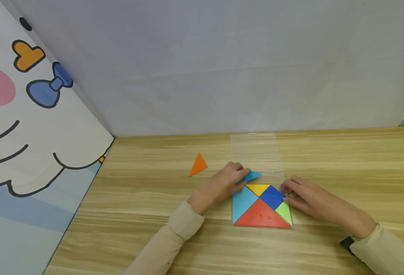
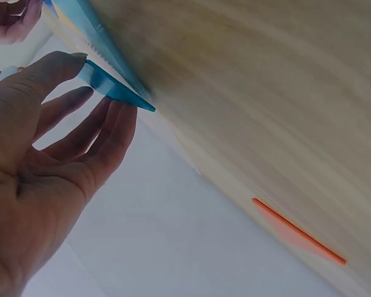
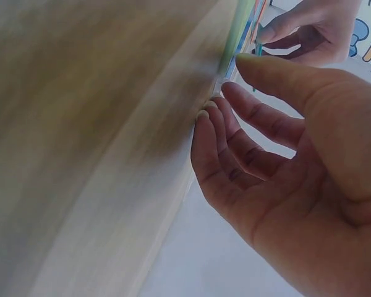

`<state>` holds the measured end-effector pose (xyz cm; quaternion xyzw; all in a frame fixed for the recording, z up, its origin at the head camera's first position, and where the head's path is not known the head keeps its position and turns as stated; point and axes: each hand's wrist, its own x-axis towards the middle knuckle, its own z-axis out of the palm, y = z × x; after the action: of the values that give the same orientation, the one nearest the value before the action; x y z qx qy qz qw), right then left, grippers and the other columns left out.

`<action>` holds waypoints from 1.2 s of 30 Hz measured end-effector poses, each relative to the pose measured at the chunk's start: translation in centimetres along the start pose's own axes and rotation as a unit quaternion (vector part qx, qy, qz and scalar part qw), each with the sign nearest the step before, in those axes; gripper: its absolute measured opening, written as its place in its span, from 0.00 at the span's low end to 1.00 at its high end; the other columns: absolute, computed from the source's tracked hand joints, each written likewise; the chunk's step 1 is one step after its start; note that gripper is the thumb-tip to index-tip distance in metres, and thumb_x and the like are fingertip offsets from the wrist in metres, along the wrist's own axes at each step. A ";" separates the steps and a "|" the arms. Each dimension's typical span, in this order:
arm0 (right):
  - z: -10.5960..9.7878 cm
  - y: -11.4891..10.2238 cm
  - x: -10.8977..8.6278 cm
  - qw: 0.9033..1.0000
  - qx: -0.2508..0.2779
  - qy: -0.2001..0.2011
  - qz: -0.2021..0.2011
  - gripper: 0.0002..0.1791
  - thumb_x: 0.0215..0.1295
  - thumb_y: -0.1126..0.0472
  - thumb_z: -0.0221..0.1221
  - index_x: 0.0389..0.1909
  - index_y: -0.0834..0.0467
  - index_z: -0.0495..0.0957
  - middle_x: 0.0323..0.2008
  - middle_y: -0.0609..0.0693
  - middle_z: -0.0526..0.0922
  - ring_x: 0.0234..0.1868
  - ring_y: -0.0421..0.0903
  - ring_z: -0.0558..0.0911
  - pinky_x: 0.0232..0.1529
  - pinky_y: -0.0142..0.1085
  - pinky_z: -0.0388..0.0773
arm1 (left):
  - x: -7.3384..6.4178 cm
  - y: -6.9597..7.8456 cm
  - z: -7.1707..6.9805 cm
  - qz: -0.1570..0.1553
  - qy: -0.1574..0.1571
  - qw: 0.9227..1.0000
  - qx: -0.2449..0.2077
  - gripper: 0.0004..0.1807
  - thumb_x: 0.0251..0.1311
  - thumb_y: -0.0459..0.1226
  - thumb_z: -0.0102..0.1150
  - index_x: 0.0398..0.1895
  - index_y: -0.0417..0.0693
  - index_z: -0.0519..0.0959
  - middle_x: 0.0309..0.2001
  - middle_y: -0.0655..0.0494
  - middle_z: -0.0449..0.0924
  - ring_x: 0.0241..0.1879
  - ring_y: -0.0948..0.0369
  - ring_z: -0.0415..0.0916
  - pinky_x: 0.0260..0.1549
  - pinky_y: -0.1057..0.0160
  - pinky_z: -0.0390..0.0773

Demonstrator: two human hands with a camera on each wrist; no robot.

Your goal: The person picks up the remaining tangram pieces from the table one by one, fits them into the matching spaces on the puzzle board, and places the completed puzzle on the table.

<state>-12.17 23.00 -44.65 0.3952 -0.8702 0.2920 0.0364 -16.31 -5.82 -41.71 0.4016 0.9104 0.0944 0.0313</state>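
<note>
My left hand point(image 1: 222, 181) pinches a small light-blue tangram piece point(image 1: 252, 175) between thumb and fingers, tilted above the top edge of the tangram; the fingers hide part of its outline. Below it, a clear plastic case point(image 1: 280, 179) holds a large light-blue triangle point(image 1: 243, 202), a red triangle point(image 1: 261, 215), a yellow triangle point(image 1: 258, 188), a dark-blue square point(image 1: 272, 197) and a light-green triangle point(image 1: 285, 212). At the case's right side rests my right hand point(image 1: 306, 194), fingers loosely bent and holding nothing. Its thumb tip is close to the square; contact is hard to tell.
An orange triangle point(image 1: 199, 165) lies on the wooden table point(image 1: 147, 183), left of the case. The case's transparent lid point(image 1: 255, 151) lies unfolded toward the back wall point(image 1: 222, 68). A cartoon-printed panel point(image 1: 50, 126) borders the left side.
</note>
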 end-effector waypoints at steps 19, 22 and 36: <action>-0.1 -0.3 -0.1 1.000 0.008 -0.004 0.002 0.14 0.63 0.70 0.68 0.47 0.58 0.79 0.42 0.41 0.78 0.41 0.40 0.80 0.42 0.35 0.82 | 0.7 1.1 0.5 0.009 -0.021 0.999 0.035 0.19 0.77 0.36 0.54 0.67 0.43 0.75 0.59 0.48 0.78 0.60 0.55 0.73 0.59 0.67 0.74; -0.2 -0.4 -0.1 1.000 0.011 -0.009 0.008 0.13 0.64 0.69 0.68 0.48 0.57 0.79 0.43 0.41 0.77 0.42 0.40 0.80 0.42 0.35 0.82 | 0.7 1.0 0.6 0.014 -0.013 0.999 0.029 0.19 0.77 0.35 0.54 0.68 0.43 0.75 0.58 0.49 0.77 0.59 0.56 0.73 0.58 0.67 0.74; -0.2 -0.5 -0.1 1.000 0.009 -0.005 0.004 0.13 0.64 0.70 0.67 0.48 0.57 0.79 0.43 0.41 0.77 0.42 0.39 0.80 0.42 0.35 0.82 | 0.7 0.7 1.1 0.051 0.020 0.998 -0.004 0.17 0.76 0.32 0.54 0.65 0.44 0.77 0.53 0.49 0.76 0.53 0.57 0.74 0.53 0.69 0.75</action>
<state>-11.74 22.92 -44.29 0.3933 -0.8693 0.2983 0.0268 -16.11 -4.68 -42.61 0.4455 0.8887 0.1079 0.0096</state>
